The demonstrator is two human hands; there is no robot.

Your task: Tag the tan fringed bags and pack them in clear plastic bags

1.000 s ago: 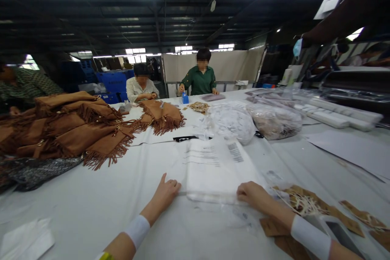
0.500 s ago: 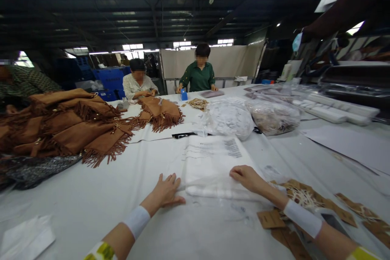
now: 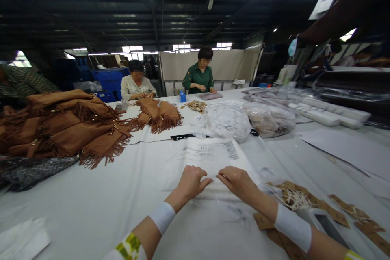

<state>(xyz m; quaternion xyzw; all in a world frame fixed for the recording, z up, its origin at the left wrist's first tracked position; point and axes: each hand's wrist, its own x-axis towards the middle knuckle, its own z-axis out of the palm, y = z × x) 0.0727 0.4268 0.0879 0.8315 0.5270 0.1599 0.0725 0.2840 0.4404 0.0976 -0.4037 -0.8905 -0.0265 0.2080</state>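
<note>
Clear printed plastic bags [image 3: 210,152] lie stacked in front of me on the white-covered table. My left hand [image 3: 192,181] rests over the near part of the stack, fingers curled and thumb pointing right, with a gap between them; nothing shows in it. Just to its right, my right hand [image 3: 237,180] pinches at the bag film with thumb and index finger together. The thin film between the hands is hard to make out. Beside my right forearm lie brown tags [image 3: 332,211] with white strings.
Brown fringed bags [image 3: 63,124] are heaped at the left. Filled plastic sacks [image 3: 228,122] sit beyond the stack. White rolls [image 3: 332,111] lie at the right. Across the table are a person in green [image 3: 199,77] and a person in a pale shirt [image 3: 138,85].
My left hand has moved right and forward from the table onto the bags. My right hand has shifted slightly left, so the two are close together. The view has tilted slightly.
</note>
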